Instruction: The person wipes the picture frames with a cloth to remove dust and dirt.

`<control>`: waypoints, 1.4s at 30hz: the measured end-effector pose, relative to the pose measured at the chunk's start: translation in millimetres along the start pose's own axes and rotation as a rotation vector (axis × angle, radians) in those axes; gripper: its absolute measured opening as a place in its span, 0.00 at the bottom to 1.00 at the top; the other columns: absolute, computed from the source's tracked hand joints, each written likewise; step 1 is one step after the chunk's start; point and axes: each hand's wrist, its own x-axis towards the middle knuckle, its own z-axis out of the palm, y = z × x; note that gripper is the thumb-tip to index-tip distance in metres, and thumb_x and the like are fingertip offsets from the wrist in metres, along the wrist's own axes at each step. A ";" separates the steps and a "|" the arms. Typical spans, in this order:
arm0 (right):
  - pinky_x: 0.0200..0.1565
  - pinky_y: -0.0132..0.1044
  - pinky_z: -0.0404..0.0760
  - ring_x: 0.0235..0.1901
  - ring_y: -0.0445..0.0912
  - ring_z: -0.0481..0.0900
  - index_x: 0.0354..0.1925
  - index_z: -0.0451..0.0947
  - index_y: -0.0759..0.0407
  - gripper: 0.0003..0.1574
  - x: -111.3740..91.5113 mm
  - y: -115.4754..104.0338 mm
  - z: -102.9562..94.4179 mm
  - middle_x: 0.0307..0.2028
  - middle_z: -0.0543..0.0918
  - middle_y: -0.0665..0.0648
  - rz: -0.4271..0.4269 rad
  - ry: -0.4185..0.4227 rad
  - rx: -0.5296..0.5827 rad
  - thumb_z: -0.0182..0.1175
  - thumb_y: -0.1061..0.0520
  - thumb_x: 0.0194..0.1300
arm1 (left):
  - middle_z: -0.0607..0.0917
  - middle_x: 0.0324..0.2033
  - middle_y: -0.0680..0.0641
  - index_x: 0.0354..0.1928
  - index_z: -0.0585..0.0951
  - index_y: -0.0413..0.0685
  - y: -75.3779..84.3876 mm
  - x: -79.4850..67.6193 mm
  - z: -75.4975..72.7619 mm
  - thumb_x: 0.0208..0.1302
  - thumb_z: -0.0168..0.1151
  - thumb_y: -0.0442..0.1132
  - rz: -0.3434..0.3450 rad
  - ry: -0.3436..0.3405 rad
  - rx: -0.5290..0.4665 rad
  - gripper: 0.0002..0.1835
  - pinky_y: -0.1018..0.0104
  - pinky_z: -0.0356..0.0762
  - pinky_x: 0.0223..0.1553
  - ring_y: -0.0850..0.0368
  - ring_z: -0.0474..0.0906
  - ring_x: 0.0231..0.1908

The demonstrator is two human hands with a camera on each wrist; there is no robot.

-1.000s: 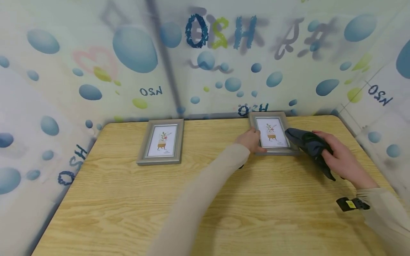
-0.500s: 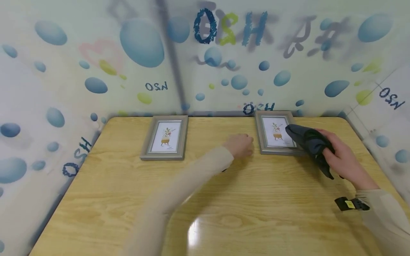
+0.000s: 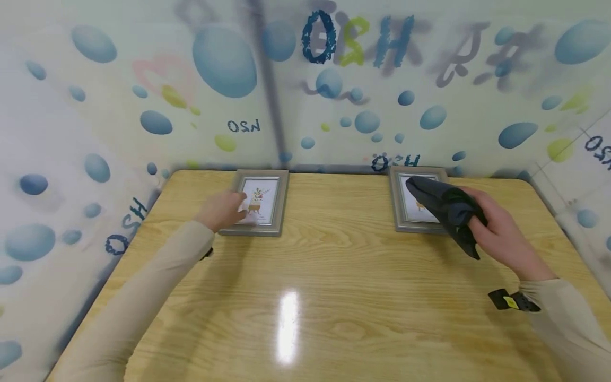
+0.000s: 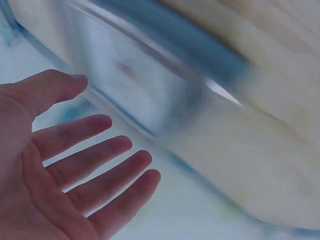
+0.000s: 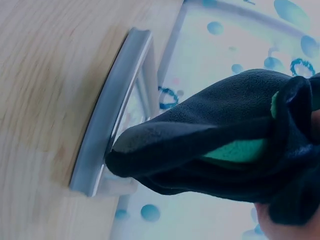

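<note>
Two grey picture frames with a plant print lie on the wooden table. My left hand (image 3: 221, 210) is over the left edge of the left picture frame (image 3: 278, 213); its fingers are spread in the left wrist view and hold nothing. Whether it touches that frame I cannot tell. In my right hand (image 3: 503, 233) I grip a bunched dark cloth (image 3: 441, 201) with green showing in its folds (image 5: 237, 151). The cloth hangs over the right picture frame (image 3: 400, 204) and hides part of its print. Motion blurs the left frame (image 4: 135, 65) in the left wrist view.
The wooden table (image 3: 334, 276) ends at a wall covering (image 3: 334, 116) patterned with blue drops and letters. Both picture frames lie near that back edge. A bright reflection shows on the front part of the tabletop.
My left hand has let go of the right picture frame's edge and moved left to the left one. My right hand keeps gripping the cloth, which now covers more of the right print.
</note>
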 end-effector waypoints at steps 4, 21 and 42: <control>0.48 0.20 0.62 0.53 0.28 0.65 0.66 0.66 0.61 0.32 -0.3 -8.3 2.4 0.57 0.66 0.32 -0.009 -0.017 0.016 0.46 0.75 0.65 | 0.83 0.36 0.34 0.42 0.78 0.30 -36.4 -15.7 3.7 0.61 0.59 0.35 -0.119 -0.059 -0.100 0.13 0.46 0.79 0.34 0.40 0.80 0.34; 0.48 0.20 0.62 0.54 0.30 0.65 0.67 0.65 0.62 0.33 -4.5 -16.8 10.2 0.59 0.69 0.42 -0.037 -0.031 0.036 0.45 0.75 0.65 | 0.84 0.24 0.42 0.41 0.80 0.27 -69.5 4.6 17.5 0.61 0.56 0.33 -0.126 -0.176 -0.284 0.13 0.57 0.79 0.33 0.53 0.80 0.23; 0.47 0.22 0.63 0.50 0.33 0.67 0.65 0.67 0.65 0.36 0.1 -19.6 15.3 0.54 0.74 0.63 -0.081 -0.022 0.029 0.45 0.80 0.59 | 0.78 0.16 0.48 0.20 0.74 0.39 16.7 21.4 23.7 0.55 0.58 0.30 -0.137 -0.214 -0.358 0.08 0.70 0.70 0.22 0.59 0.72 0.18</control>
